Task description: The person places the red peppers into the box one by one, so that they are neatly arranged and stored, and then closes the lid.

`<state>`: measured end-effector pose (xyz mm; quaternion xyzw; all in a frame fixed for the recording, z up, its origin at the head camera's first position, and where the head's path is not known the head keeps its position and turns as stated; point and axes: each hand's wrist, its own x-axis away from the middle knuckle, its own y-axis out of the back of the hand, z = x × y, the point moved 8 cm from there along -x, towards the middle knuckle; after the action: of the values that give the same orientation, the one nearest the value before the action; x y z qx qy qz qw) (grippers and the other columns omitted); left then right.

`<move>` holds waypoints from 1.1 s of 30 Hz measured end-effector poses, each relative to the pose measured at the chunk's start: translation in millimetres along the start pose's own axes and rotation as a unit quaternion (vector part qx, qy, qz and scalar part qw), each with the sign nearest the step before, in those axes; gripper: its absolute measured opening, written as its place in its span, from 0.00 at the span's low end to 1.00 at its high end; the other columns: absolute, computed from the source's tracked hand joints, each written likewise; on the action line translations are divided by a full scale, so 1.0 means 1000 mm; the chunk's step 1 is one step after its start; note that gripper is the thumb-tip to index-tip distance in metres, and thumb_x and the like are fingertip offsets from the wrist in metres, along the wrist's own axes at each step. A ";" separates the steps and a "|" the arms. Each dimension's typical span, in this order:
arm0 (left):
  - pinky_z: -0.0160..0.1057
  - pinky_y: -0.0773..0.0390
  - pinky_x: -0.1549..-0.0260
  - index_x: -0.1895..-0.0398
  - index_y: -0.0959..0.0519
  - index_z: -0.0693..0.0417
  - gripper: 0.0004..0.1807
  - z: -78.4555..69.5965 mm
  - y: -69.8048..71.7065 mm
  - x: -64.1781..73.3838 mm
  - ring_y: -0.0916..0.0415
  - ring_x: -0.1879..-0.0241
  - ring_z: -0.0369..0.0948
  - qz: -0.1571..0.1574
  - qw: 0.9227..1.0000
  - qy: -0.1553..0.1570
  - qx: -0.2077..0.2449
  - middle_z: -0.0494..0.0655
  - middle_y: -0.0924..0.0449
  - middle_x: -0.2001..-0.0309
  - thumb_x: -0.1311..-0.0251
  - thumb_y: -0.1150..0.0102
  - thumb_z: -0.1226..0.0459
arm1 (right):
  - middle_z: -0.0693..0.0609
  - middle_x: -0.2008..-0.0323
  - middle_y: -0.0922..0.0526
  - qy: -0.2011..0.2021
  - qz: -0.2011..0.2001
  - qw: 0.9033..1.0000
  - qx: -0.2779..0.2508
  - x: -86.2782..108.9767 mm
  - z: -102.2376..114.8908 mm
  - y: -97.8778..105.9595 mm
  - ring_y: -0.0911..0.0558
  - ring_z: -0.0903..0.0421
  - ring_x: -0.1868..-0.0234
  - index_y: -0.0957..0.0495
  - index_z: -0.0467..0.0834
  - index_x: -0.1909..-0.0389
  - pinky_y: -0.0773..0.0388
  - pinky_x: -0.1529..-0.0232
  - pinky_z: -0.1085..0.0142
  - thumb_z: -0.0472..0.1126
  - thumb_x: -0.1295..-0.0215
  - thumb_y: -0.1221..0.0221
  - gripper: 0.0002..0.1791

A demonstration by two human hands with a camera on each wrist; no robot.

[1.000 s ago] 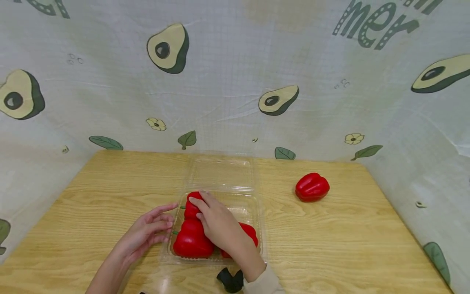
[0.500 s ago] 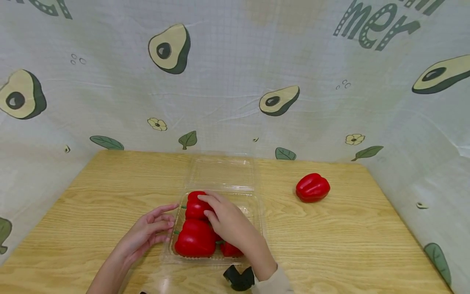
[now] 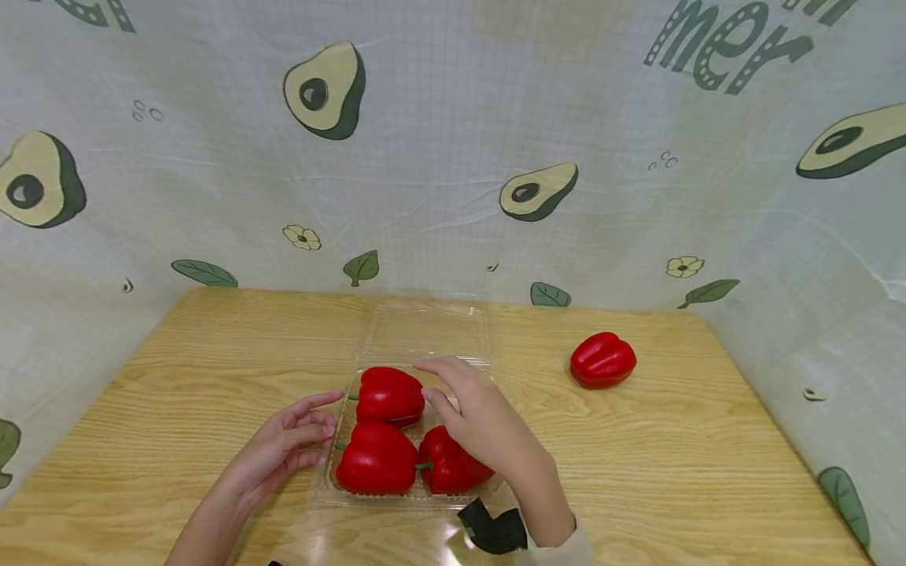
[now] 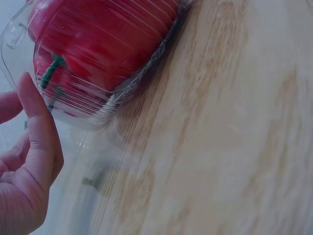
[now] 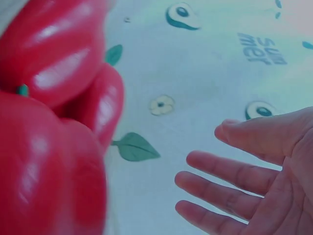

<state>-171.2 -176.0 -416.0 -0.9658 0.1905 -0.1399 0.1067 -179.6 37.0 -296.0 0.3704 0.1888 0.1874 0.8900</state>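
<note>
Three red bell peppers with green stems lie in a clear plastic clamshell box (image 3: 325, 494): one at the back left (image 3: 389, 395), one at the front left (image 3: 377, 460), one at the front right (image 3: 453, 465). My left hand (image 3: 286, 444) rests at the box's left wall, its fingers loosely bent and holding nothing; in the left wrist view the thumb-side fingers (image 4: 36, 132) touch or nearly touch the clear wall. Over the right side of the box hovers my right hand (image 3: 488, 417), fingers extended and apart from the peppers. The right wrist view shows that palm (image 5: 274, 196) holding nothing.
A further red bell pepper (image 3: 602, 361) lies on the wooden table (image 3: 672, 440) at the back right. The box's clear lid (image 3: 428, 330) is folded back toward the patterned cloth wall (image 3: 425, 157). A black wrist mount (image 3: 493, 528) sits under the right wrist.
My right hand has let go of the back-left pepper and moved right, uncovering it and the front-right pepper. The left hand has stayed at the box's side.
</note>
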 end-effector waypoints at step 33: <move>0.30 0.21 0.68 0.40 0.31 0.38 0.23 0.000 0.000 -0.001 0.25 0.66 0.32 0.003 1.000 0.012 0.002 0.38 0.26 0.60 0.36 0.49 0.68 | 0.42 0.47 0.25 -0.153 -0.198 0.968 -0.009 0.041 -0.122 0.103 0.26 0.45 0.48 0.28 0.42 0.43 0.27 0.49 0.50 0.44 0.32 0.49 0.19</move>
<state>-171.8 -176.1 -416.5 -0.9632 0.1943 -0.1519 0.1067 -221.9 195.8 -309.1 0.3418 0.1185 -0.0498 0.9309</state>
